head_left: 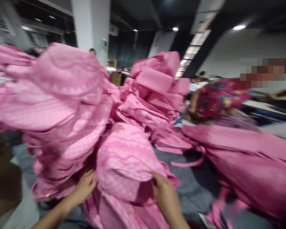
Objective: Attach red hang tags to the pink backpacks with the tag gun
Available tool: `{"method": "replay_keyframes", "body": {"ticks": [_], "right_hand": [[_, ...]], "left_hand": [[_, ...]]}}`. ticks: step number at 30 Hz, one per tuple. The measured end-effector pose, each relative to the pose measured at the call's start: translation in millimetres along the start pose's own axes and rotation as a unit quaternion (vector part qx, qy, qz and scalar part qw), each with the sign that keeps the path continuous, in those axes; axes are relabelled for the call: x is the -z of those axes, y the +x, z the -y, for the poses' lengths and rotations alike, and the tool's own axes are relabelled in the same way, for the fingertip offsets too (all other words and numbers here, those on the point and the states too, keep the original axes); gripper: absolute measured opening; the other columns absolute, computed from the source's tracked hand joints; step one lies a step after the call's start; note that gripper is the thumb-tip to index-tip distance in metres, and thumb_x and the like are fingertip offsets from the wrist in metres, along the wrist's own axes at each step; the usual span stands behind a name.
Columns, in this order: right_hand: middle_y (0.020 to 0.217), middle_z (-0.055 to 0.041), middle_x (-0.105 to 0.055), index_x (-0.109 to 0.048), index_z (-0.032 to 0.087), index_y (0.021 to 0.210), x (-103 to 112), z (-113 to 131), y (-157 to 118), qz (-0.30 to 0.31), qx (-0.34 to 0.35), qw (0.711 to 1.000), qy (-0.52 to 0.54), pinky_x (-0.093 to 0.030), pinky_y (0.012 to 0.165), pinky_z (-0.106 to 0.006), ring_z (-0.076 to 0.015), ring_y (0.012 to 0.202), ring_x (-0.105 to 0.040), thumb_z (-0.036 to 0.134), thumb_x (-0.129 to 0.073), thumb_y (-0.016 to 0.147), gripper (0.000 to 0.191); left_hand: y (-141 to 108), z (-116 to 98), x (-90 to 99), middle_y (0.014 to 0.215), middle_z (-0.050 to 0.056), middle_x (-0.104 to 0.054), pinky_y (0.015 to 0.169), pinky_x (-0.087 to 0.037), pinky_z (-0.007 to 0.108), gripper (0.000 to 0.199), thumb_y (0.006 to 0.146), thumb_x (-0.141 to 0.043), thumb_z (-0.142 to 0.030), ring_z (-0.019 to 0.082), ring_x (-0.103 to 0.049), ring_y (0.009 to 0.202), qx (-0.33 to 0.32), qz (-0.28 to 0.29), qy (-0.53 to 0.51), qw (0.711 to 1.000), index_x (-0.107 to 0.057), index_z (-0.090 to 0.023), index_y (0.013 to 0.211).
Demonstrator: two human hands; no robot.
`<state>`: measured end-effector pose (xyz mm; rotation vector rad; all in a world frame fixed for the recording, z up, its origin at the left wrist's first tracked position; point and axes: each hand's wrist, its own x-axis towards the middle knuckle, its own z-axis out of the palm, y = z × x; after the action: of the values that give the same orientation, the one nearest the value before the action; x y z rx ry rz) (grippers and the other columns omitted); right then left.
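Observation:
A pink backpack (127,159) with a wavy print lies in front of me on a grey cloth. At its left edge my left hand (87,183) has its fingers closed on the fabric. My right hand (163,190) pinches the right side of the same backpack, near the lower edge of its printed panel. The right fingertips are partly hidden behind the fabric, and the picture is somewhat blurred.
A tall stack of pink backpacks (62,111) rises at my left, with another pile (154,86) behind. A large pink bag (248,159) with dangling straps lies at the right. Beyond it a person in a patterned top (221,97) bends forward. A white pillar (91,28) stands behind.

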<state>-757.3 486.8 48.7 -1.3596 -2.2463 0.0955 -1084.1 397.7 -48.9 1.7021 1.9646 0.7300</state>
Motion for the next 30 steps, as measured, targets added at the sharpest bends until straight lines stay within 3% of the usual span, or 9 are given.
{"method": "replay_keyframes", "body": {"ticks": [4,7,10,13,15,18,21,23,30], "right_hand": [[0.097,-0.0139,-0.076,-0.069,0.021,0.11,8.9,-52.6,3.4,-0.002,-0.006,0.997,-0.076,-0.057,0.076,-0.04,-0.0293,0.086,-0.072,0.025,-0.047,0.084,0.035],[0.098,-0.0184,-0.075,-0.07,0.015,0.106,26.1,-28.1,-0.4,-0.002,-0.005,0.997,-0.071,-0.055,0.079,-0.042,-0.0311,0.086,-0.072,0.018,-0.049,0.081,0.033],[0.107,-0.0222,-0.072,-0.069,0.009,0.108,38.6,18.5,-9.9,0.002,-0.003,1.0,0.017,-0.05,0.093,-0.046,-0.0329,0.103,-0.067,0.015,-0.055,0.08,0.033],[0.138,-0.011,-0.059,-0.058,0.017,0.13,53.9,33.3,-31.2,-0.032,-0.061,0.997,0.026,-0.034,0.113,-0.04,-0.023,0.131,-0.051,0.026,-0.058,0.089,0.041],[0.136,-0.0076,-0.06,-0.051,0.019,0.136,64.3,24.4,-66.7,-0.065,-0.136,0.988,0.027,-0.035,0.111,-0.035,-0.0191,0.129,-0.052,0.032,-0.054,0.094,0.044],[0.097,-0.0087,-0.073,-0.058,0.013,0.123,64.8,6.5,-153.7,-0.089,-0.28,0.955,0.033,-0.051,0.081,-0.028,-0.0183,0.09,-0.068,0.038,-0.034,0.102,0.041],[0.065,-0.006,-0.068,-0.068,0.012,0.096,36.5,3.3,-247.2,-0.068,-0.384,0.919,0.05,-0.048,0.055,-0.026,-0.0187,0.057,-0.063,0.044,-0.032,0.101,0.049],[0.071,-0.0067,-0.072,-0.071,0.013,0.095,5.8,10.9,-290.6,-0.044,-0.404,0.911,0.071,-0.051,0.059,-0.026,-0.0194,0.062,-0.067,0.042,-0.047,0.096,0.037],[0.129,-0.015,-0.064,-0.063,0.018,0.13,-91.8,30.6,-305.1,0.029,-0.393,0.912,0.113,-0.056,0.082,-0.033,-0.023,0.096,-0.07,0.01,-0.056,0.08,0.051]], "left_hand": [[-42.4,15.2,16.5,0.134,0.008,-0.063,0.107,-0.048,0.037,0.048,0.089,-0.051,-0.037,0.024,-0.058,0.125,0.053,-0.011,-0.074,0.996,-0.059,-0.019,0.133],[-68.5,1.0,17.4,0.142,0.012,-0.055,0.113,-0.041,0.043,0.054,0.092,-0.046,-0.04,0.025,-0.052,0.132,0.074,-0.089,-0.083,0.99,-0.051,-0.015,0.139],[-83.3,-40.4,12.3,0.148,0.015,-0.048,0.119,-0.034,0.046,0.055,0.095,-0.043,-0.042,0.025,-0.042,0.14,-0.024,-0.171,-0.049,0.984,-0.045,-0.013,0.142],[-99.6,-88.3,1.4,0.152,0.012,-0.043,0.12,-0.031,0.046,0.051,0.096,-0.047,-0.036,0.025,-0.037,0.143,-0.186,-0.17,-0.014,0.968,-0.044,-0.018,0.143],[-115.1,-107.6,-10.6,0.147,0.01,-0.049,0.117,-0.034,0.045,0.044,0.096,-0.048,-0.03,0.025,-0.042,0.139,-0.264,-0.117,-0.015,0.957,-0.049,-0.021,0.139],[-142.5,-111.5,-37.0,0.124,0.008,-0.066,0.106,-0.046,0.036,0.034,0.096,-0.046,-0.028,0.021,-0.06,0.119,-0.319,0.029,-0.041,0.947,-0.061,-0.021,0.126],[-166.1,-104.7,-68.5,0.114,0.007,-0.071,0.093,-0.054,0.03,0.034,0.097,-0.044,-0.033,0.018,-0.068,0.1,-0.276,0.259,-0.028,0.925,-0.065,-0.023,0.122],[-174.9,-106.1,-89.0,0.122,0.007,-0.068,0.096,-0.053,0.032,0.037,0.094,-0.047,-0.032,0.019,-0.067,0.106,-0.238,0.377,-0.004,0.895,-0.062,-0.025,0.127],[-165.9,-145.3,-143.9,0.144,0.01,-0.053,0.115,-0.038,0.042,0.051,0.087,-0.052,-0.027,0.026,-0.052,0.131,-0.221,0.446,0.051,0.866,-0.054,-0.019,0.137]]}}
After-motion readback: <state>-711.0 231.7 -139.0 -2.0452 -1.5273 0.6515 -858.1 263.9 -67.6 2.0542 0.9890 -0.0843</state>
